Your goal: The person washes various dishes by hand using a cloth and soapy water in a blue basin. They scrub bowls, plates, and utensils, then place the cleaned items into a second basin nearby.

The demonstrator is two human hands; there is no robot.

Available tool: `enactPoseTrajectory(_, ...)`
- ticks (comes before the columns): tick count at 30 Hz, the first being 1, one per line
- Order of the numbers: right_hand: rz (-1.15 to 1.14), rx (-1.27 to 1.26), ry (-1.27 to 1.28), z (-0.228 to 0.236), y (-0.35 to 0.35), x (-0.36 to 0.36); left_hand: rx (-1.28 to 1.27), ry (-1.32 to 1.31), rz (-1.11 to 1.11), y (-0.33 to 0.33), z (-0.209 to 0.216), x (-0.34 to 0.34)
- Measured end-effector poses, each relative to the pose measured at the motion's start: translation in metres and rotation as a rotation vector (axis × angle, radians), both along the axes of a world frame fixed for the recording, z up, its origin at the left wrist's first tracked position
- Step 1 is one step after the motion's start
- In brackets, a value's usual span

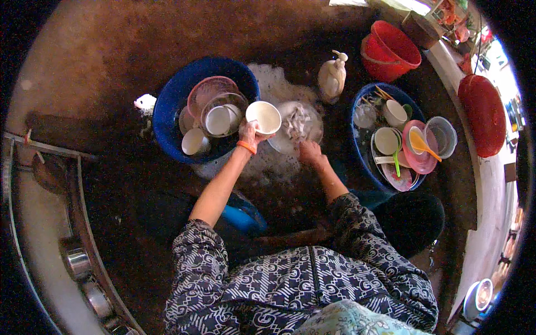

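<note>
My left hand point(251, 132), with an orange band at the wrist, grips a white bowl point(264, 118) tilted so its inside shows. Its fingers wrap round the lower rim. My right hand point(310, 152) is curled at the near edge of a clear basin point(319, 134) of suds. A whitish crumpled bundle point(298, 120), perhaps a scrubber or cloth, lies in the suds. The right fingertips are hidden, so what they hold is unclear. Left of the basin, a blue tub point(166, 100) contains white bowls point(217, 120) and a pink bowl point(212, 89).
At right, another blue tub point(357, 146) holds bowls, plates, a green spoon point(397, 163) and an orange spoon point(425, 145). A pale bottle point(332, 80) stands beyond the basin, near red buckets point(391, 50). Foam point(268, 78) spreads on the floor. A metal rack point(84, 212) is at left.
</note>
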State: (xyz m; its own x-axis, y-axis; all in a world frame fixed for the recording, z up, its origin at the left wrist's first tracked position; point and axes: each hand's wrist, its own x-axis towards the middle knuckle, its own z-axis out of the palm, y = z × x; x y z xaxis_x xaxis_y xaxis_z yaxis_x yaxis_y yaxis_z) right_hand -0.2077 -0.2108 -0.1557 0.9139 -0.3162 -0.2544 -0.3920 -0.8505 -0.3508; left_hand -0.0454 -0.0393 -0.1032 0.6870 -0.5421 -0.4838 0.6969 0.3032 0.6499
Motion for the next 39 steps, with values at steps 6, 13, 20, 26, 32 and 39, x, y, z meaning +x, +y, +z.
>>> enactPoseTrajectory(6, -0.027, 0.165, 0.064, 0.039, -0.022, 0.021, 0.301, -0.208, 0.153, -0.008, 0.010, -0.016)
enactPoseTrajectory(13, -0.062, -0.069, 0.002, 0.007, -0.007, 0.016, 0.382, -0.535, 0.063, -0.010, -0.007, -0.010)
enactPoseTrajectory(20, 0.172, 0.495, -0.176, 0.112, -0.033, 0.045, 0.347, -0.778, 0.105, -0.019, -0.042, 0.014)
enactPoseTrajectory(26, 0.162, 0.774, -0.493, 0.193, -0.020, 0.049, 0.551, -1.029, -0.068, -0.031, -0.075, 0.020)
enactPoseTrajectory(32, 0.338, -0.146, -0.488, 0.150, 0.007, 0.063, 0.605, -1.294, -0.341, -0.059, -0.109, 0.028)
enactPoseTrajectory(39, 0.056, -0.007, -0.524, 0.108, -0.006, 0.052, 0.476, -1.222, -0.302, -0.051, -0.041, -0.011)
